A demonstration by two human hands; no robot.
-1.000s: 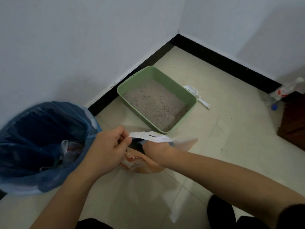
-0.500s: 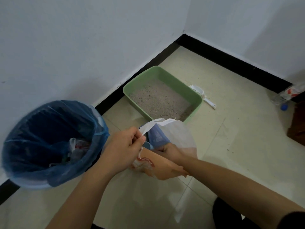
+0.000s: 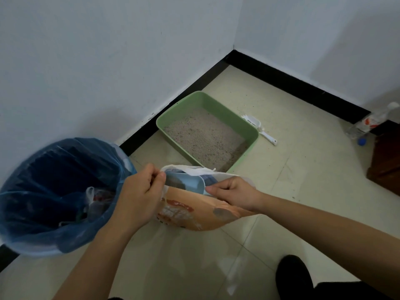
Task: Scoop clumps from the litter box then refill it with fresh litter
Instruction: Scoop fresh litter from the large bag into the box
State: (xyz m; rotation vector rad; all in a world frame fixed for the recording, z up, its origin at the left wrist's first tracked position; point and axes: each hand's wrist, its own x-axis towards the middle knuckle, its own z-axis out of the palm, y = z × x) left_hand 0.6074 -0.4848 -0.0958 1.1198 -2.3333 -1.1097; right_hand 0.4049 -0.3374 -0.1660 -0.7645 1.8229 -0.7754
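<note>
A green litter box [image 3: 251,131] with grey litter stands on the floor against the wall's black skirting. A white slotted scoop [image 3: 258,127] lies on the tiles just right of it. In front of the box I hold an orange litter bag [image 3: 194,213] with its white top pulled apart. My left hand [image 3: 140,193] pinches the bag's left edge. My right hand [image 3: 233,192] grips the right edge. A light blue scoop [image 3: 188,182] shows inside the mouth of the bag.
A bin lined with a blue bag [image 3: 54,191], holding some rubbish, stands at my left beside the wall. A plastic bottle [image 3: 368,122] with a blue cap lies at the right by a dark wooden cabinet [image 3: 387,161]. My dark-clothed knee [image 3: 292,276] is at the bottom right.
Both hands have pulled the bag's top wider apart, and the blue scoop inside has come into view. The camera has shifted slightly left and down.
</note>
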